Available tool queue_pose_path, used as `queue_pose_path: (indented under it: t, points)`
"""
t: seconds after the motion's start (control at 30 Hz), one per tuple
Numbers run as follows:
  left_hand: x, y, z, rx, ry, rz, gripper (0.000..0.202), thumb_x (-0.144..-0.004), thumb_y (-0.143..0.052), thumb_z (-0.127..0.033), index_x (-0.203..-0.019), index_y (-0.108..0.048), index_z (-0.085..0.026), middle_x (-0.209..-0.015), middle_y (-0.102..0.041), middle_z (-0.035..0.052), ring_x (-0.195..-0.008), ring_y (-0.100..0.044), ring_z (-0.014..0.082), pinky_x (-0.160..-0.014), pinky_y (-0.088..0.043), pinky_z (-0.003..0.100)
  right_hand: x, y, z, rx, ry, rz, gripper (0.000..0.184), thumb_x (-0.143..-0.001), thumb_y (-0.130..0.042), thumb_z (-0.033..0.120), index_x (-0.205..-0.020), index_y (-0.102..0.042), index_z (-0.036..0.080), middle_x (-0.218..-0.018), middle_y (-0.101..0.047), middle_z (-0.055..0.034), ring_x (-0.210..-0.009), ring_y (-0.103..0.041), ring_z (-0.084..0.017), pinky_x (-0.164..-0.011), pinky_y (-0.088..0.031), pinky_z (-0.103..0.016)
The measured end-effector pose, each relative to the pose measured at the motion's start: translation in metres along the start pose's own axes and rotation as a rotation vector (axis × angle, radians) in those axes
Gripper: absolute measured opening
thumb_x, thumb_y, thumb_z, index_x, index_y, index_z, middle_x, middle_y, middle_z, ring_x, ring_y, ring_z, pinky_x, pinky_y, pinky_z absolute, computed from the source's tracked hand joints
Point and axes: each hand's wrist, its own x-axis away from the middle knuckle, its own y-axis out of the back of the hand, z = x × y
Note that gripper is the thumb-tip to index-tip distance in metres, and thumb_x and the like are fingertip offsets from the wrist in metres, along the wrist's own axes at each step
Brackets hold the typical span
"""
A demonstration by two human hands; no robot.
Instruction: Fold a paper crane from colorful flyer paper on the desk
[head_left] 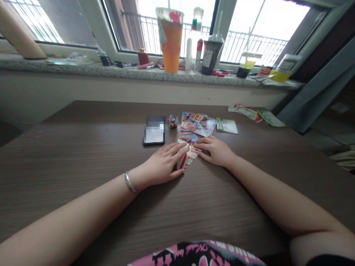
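Observation:
A folded printed paper (pixel 191 157), white with red and a colourful picture along its top, lies on the table between my hands. My left hand (pixel 166 162), with a silver bangle at the wrist, rests on its left side, fingers stretched out and apart. At the right edge, my right hand (pixel 216 150) has its fingers bent and its fingertips closed on the paper. Just beyond lies a stack of colourful printed sheets (pixel 198 123). A small folded paper figure (pixel 172 122) stands left of the stack, beside a dark-edged device with a blurred screen (pixel 154 131).
Green-and-white papers (pixel 227 126) lie right of the stack, with more leaflets (pixel 248 112) at the table's far right. Behind the brown table (pixel 111 162), the windowsill (pixel 124 72) holds an orange drink cup (pixel 170 40), a dark lidded cup (pixel 211 55), bottles and small items.

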Motion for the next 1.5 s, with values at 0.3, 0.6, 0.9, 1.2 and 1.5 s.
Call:
queue_pose_path:
  t: [0.3, 0.6, 0.9, 1.2, 1.5]
  points:
    - [0.0, 0.008, 0.003, -0.036, 0.115, 0.264, 0.083, -0.087, -0.046, -0.063, -0.149, -0.024, -0.013, -0.156, -0.021, 0.0169, -0.145, -0.02, 0.0302, -0.117, -0.018, 0.046, -0.001, 0.01, 0.012, -0.002, -0.036, 0.061, 0.042, -0.092, -0.05, 0.044, -0.124, -0.063, 0.019, -0.115, -0.063, -0.0115, -0.105, -0.054, -0.025, -0.094, -0.046, -0.042]
    - [0.002, 0.004, -0.026, -0.133, 0.159, 0.237, 0.08, -0.091, -0.041, -0.059, -0.148, -0.026, -0.005, -0.153, -0.026, 0.0227, -0.143, -0.024, 0.0336, -0.115, -0.023, 0.044, 0.008, 0.014, 0.042, -0.022, -0.217, 0.065, 0.056, -0.088, -0.054, 0.049, -0.133, -0.055, 0.015, -0.124, -0.056, -0.0152, -0.116, -0.046, -0.03, -0.1, -0.042, -0.046]
    - [0.003, 0.027, -0.058, -0.103, 0.209, 0.332, 0.078, -0.088, -0.045, -0.058, -0.146, -0.031, -0.007, -0.152, -0.03, 0.0209, -0.142, -0.029, 0.0313, -0.114, -0.027, 0.038, 0.027, 0.023, 0.071, -0.165, -0.372, 0.146, 0.066, -0.086, -0.055, 0.046, -0.141, -0.045, 0.009, -0.142, -0.044, -0.0161, -0.13, -0.037, -0.031, -0.111, -0.031, -0.042]
    - [0.011, 0.016, -0.079, -0.198, 0.268, 0.186, 0.066, -0.092, -0.047, -0.054, -0.14, -0.042, -0.009, -0.147, -0.039, 0.0205, -0.137, -0.037, 0.0333, -0.112, -0.032, 0.042, 0.034, 0.015, 0.081, -0.216, -0.467, 0.117, 0.052, -0.09, -0.05, 0.03, -0.138, -0.048, 0.012, -0.145, -0.046, -0.0136, -0.136, -0.035, -0.028, -0.116, -0.024, -0.045]
    - [0.023, 0.002, -0.068, -0.043, 0.277, 0.093, 0.055, -0.088, -0.053, -0.053, -0.125, -0.052, -0.012, -0.153, -0.028, 0.0199, -0.144, -0.023, 0.0309, -0.116, -0.024, 0.047, 0.033, 0.012, 0.086, -0.188, -0.485, 0.019, 0.062, -0.085, -0.054, 0.033, -0.14, -0.042, 0.007, -0.138, -0.05, -0.0169, -0.128, -0.043, -0.029, -0.111, -0.032, -0.044]
